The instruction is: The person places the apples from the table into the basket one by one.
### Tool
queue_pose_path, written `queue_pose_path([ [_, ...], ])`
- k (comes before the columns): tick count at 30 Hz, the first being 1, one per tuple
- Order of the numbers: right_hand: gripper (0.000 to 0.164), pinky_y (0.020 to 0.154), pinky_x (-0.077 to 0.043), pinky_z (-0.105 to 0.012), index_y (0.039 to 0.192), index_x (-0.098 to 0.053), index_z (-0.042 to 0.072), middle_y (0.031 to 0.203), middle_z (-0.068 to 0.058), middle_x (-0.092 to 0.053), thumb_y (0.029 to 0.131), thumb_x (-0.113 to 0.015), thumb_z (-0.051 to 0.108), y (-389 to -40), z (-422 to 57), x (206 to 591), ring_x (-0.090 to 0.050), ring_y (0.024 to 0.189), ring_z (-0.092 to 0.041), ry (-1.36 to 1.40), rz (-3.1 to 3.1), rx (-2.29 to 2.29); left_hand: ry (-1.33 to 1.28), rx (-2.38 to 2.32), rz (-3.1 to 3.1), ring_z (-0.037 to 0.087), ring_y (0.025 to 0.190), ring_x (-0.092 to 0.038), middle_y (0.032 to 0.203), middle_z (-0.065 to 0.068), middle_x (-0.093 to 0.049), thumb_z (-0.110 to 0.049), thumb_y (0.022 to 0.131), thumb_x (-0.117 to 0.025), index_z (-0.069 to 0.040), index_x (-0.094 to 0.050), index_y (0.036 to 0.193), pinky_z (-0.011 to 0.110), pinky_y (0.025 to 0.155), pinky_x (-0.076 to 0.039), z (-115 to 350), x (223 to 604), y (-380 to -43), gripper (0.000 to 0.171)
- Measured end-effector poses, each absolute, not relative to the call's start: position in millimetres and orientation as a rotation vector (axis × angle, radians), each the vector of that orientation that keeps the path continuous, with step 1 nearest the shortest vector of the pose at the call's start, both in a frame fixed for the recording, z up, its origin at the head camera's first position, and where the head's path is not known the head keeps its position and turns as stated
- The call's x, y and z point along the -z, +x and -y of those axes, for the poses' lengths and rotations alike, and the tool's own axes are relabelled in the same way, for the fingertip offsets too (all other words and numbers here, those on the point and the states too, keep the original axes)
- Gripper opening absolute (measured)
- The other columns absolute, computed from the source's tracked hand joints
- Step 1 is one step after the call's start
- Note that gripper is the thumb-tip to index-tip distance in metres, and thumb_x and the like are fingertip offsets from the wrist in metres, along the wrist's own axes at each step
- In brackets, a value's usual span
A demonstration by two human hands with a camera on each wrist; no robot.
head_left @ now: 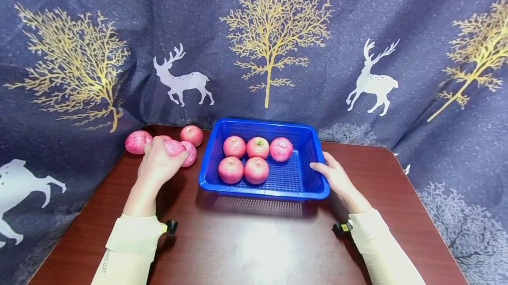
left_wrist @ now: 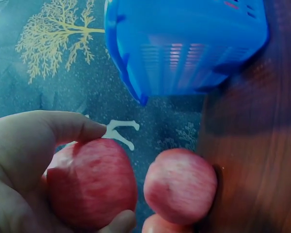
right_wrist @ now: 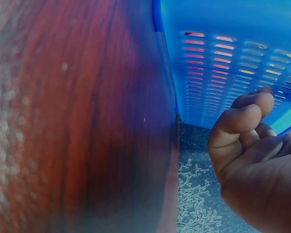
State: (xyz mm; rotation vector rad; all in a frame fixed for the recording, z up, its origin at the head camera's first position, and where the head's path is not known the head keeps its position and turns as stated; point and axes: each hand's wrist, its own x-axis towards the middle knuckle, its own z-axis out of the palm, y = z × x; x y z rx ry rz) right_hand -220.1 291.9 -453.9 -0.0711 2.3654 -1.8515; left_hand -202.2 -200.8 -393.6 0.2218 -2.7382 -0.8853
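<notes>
My left hand (head_left: 156,162) grips a red apple (left_wrist: 93,187) between thumb and fingers, at the left of the blue plastic basket (head_left: 263,193). Close to that hand, more apples rest on the table: one at the far left (head_left: 137,142), one at the back (head_left: 192,136) and one partly covered by the held apple (head_left: 191,155). Over at the basket's right end, my right hand (head_left: 339,181) holds the rim, thumb on top and fingers curled against the outer wall, as the right wrist view shows. Several apples (head_left: 256,170) sit inside, in two rows towards the left.
Behind the brown wooden table (head_left: 222,245) hangs a dark cloth (head_left: 238,91) printed with gold trees and white deer. The basket's slotted wall (right_wrist: 208,73) stands near the table's surface in the right wrist view. A dark wrist strap piece (head_left: 171,226) shows at the left cuff.
</notes>
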Motion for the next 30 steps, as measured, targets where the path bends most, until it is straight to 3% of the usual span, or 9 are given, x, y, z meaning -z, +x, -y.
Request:
queue_pose_path([
  [11,0.055,0.082,-0.054,-0.046,0.139,-0.042,0.013,0.127,-0.021,-0.058,0.095,-0.063,0.038,-220.4,-290.0,454.0,-0.064,0.102,-0.033,-0.066,-2.386,1.831,0.154,0.937,2.618,0.040,0.108,-0.041,0.114,0.025,-0.046,-0.064,0.082,-0.064,-0.001,-0.042,0.124,0.056,0.086,-0.044,176.2,382.1,-202.0,0.079],
  [19,0.053,0.084,-0.053,-0.046,0.139,-0.043,0.015,0.128,-0.018,-0.058,0.096,-0.062,0.038,-219.2,-290.4,451.8,-0.064,0.103,-0.032,-0.045,-2.396,1.818,0.085,0.865,2.629,0.039,0.100,-0.046,0.113,0.024,-0.045,-0.065,0.082,-0.063,0.002,-0.039,0.129,0.058,0.083,-0.045,155.6,384.9,-209.0,0.085],
  [30,0.055,0.082,-0.053,-0.043,0.141,-0.041,0.009,0.130,-0.024,-0.056,0.096,-0.063,0.034,-219.9,-292.4,453.3,-0.062,0.105,-0.036,-0.078,-2.341,1.879,0.023,0.819,2.590,0.038,0.083,-0.055,0.112,0.018,-0.043,-0.064,0.080,-0.064,-0.005,-0.040,0.127,0.052,0.073,-0.048,124.3,383.5,-212.8,0.078],
])
